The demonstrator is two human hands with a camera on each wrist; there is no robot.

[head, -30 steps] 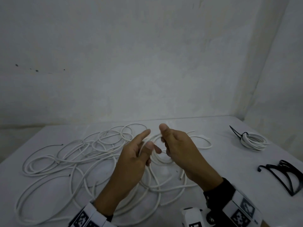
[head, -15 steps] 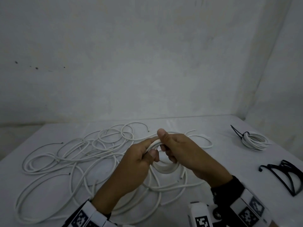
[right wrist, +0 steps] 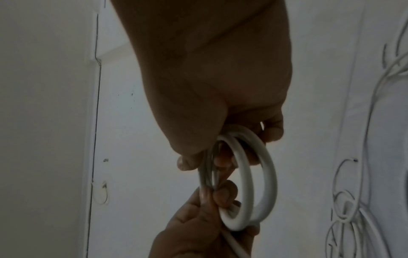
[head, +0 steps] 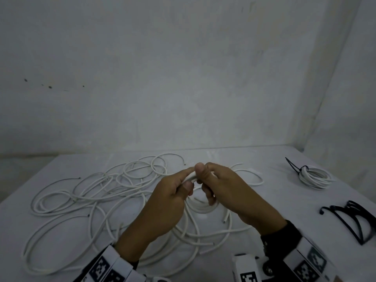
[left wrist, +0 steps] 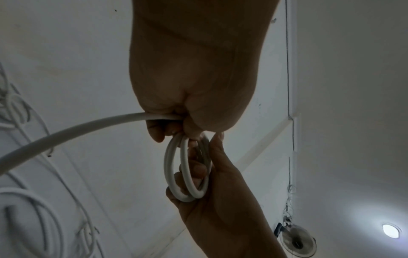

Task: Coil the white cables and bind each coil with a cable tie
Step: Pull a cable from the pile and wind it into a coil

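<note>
both hands meet above the middle of the white worktop (head: 264, 159), sharing one small coil (head: 200, 208) of white cable. the left hand (head: 168, 202) has its fingers curled round the coil's near side, forefinger stretched along the top, and the cable's free run leaves this hand in a long arc toward the worktop. the right hand (head: 230, 190) pinches the top of the coil under its thumb, other fingers hooked through the loops. in the wrist views three or four turns can be counted in the coil, lying side by side.

under and to the left of the hands lies one sprawling heap of loose white cables (head: 85, 192); how many separate cables it holds cannot be told, though several cut ends show.

at the far right lies one finished coil (head: 314, 177), bound with one black cable tie (head: 295, 166). nearer on the right lies one bunch of spare black cable ties (head: 354, 220), too overlapped to count.
</note>
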